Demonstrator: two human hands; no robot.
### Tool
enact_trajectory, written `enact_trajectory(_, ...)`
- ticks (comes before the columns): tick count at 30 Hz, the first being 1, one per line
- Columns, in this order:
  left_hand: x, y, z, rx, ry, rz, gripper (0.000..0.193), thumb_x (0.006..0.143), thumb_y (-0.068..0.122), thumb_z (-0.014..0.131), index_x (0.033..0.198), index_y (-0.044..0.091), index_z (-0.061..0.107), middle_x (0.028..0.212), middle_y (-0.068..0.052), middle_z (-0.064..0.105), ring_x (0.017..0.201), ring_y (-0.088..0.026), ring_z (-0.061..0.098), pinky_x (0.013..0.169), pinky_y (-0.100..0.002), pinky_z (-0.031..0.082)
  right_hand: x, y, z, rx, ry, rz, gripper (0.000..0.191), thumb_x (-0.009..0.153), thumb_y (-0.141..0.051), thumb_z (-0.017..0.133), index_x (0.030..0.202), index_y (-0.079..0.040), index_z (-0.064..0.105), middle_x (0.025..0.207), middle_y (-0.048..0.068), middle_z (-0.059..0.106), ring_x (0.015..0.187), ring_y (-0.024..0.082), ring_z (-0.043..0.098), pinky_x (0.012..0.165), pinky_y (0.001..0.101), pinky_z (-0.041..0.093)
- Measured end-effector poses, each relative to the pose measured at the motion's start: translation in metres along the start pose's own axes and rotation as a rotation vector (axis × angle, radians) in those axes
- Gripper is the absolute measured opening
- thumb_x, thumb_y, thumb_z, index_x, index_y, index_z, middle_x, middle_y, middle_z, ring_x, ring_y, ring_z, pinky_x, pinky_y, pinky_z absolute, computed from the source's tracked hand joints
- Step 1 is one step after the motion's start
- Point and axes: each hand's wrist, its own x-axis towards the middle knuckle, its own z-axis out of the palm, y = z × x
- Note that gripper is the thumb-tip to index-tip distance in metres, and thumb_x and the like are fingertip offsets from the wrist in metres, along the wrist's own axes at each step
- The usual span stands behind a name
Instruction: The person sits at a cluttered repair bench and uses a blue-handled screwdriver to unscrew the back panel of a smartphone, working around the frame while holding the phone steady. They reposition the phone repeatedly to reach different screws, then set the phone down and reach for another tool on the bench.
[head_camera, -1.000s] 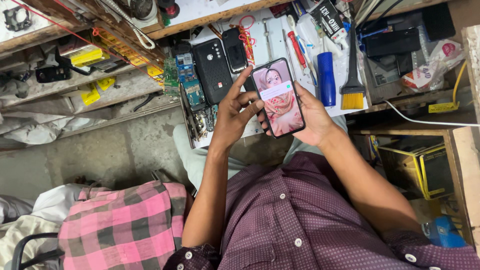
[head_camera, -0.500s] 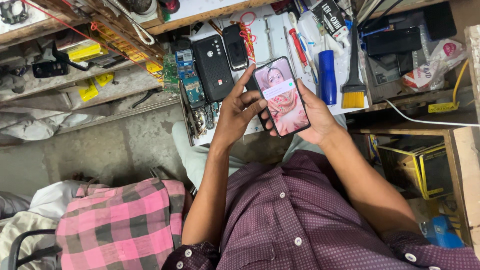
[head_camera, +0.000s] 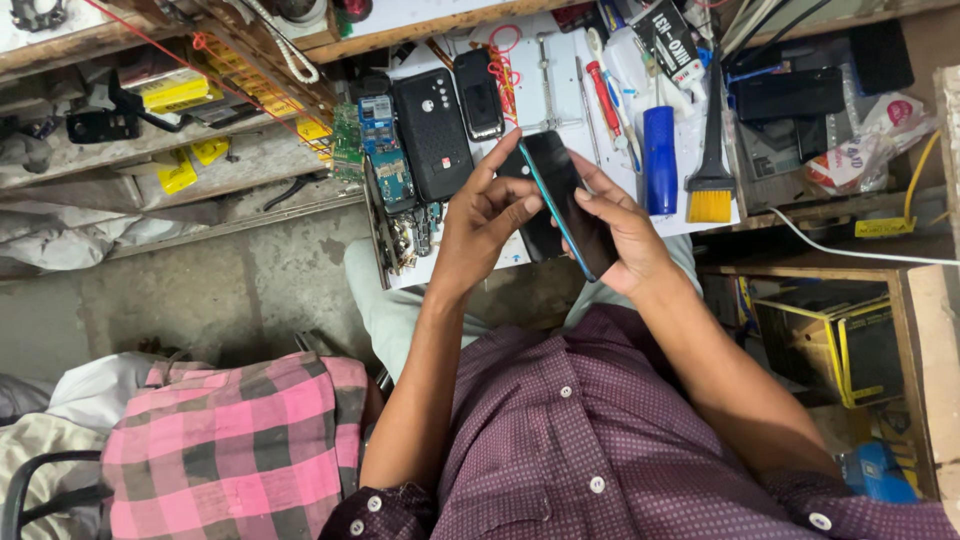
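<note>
A dark smartphone (head_camera: 566, 200) with a teal edge is tilted on its side between both hands, its screen turned away toward the right. My right hand (head_camera: 625, 235) cradles it from the right with fingers around its edge. My left hand (head_camera: 488, 222) touches its left side with thumb and fingers curled against it. Both hands hover above the near edge of a white work mat (head_camera: 560, 70) crowded with phones and tools.
On the mat lie a black phone back (head_camera: 432, 135), a small black phone (head_camera: 478, 95), circuit boards (head_camera: 385, 150), a blue cylinder (head_camera: 659, 160), a yellow-bristled brush (head_camera: 711, 185) and a red screwdriver (head_camera: 604, 95). Pink checked cloth (head_camera: 235, 440) lies lower left. Boxes (head_camera: 840, 345) stand at right.
The phone showed a lit screen with a picture facing up; now it is turned onto its edge with the screen facing away. Both hands shifted their grip around it.
</note>
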Motion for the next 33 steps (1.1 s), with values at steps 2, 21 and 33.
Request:
enact_trajectory(2, 0.001, 0.002, 0.003, 0.012, 0.005, 0.012, 0.073, 0.101, -0.002, 0.068, 0.164, 0.004, 0.031, 0.107, -0.005, 0.072, 0.099, -0.009, 0.065, 0.092, -0.025, 0.052, 0.002, 0.003, -0.006, 0.040, 0.008, 0.034, 0.063, 0.100, -0.012, 0.061, 0.159, -0.010, 0.040, 0.108, 0.008, 0.072, 0.083, 0.017, 0.071, 0.059, 0.0297, 0.057)
enact_trajectory(21, -0.009, -0.025, 0.036, 0.082, 0.036, -0.025, 0.077, 0.111, 0.047, 0.041, 0.168, 0.014, 0.000, 0.172, -0.017, 0.017, 0.154, -0.022, 0.025, 0.124, -0.039, 0.026, -0.018, 0.004, 0.057, -1.475, 0.324, -0.599, 0.046, 0.107, -0.015, 0.060, 0.151, -0.004, 0.053, 0.135, 0.020, 0.066, 0.119, 0.034, 0.070, 0.098, 0.0407, 0.054)
enact_trajectory(33, -0.013, -0.025, 0.016, -0.750, 0.036, -0.074, 0.055, 0.114, 0.036, 0.038, 0.154, -0.003, 0.042, 0.153, -0.021, 0.053, 0.137, -0.038, 0.055, 0.115, -0.052, 0.048, -0.031, 0.023, 0.079, -1.748, -0.008, -0.795, 0.041, 0.094, -0.017, 0.072, 0.131, 0.001, 0.067, 0.156, 0.021, 0.048, 0.128, 0.038, 0.053, 0.110, 0.0457, 0.042)
